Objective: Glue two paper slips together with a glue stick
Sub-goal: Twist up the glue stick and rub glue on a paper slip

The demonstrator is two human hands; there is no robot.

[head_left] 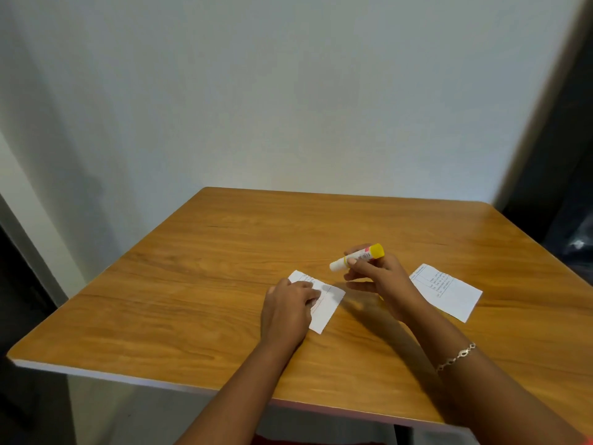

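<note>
A white paper slip (327,305) with printed lines lies flat on the wooden table (208,284). My left hand (288,308) presses down on its left part with straight fingers. My right hand (378,277) holds a glue stick (357,256) just above and to the right of that slip. The stick has a yellow end pointing up and right and a white tip pointing left and down. A second white slip (447,292) with printed text lies flat to the right of my right hand, untouched.
The table's near edge (128,377) runs diagonally across the lower left. A pale wall (288,107) stands behind the table. A dark area (564,203) lies beyond the table's right side. A bracelet (455,357) sits on my right wrist.
</note>
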